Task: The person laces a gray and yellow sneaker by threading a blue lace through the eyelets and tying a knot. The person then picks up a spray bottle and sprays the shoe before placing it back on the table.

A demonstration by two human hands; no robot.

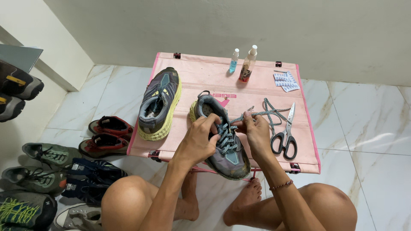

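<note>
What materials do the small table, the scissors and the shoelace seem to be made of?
The pink table looks like matte woven fabric stretched over a frame: its surface sags slightly. The scissors show shiny metal blades and black handles, probably plastic. The shoelace, held by the right hand, looks like braided textile cord, grey-blue and speckled.

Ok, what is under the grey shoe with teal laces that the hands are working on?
The grey shoe lies on the pink folding table, its toe overhanging the near edge. The sole's underside is hidden.
</note>
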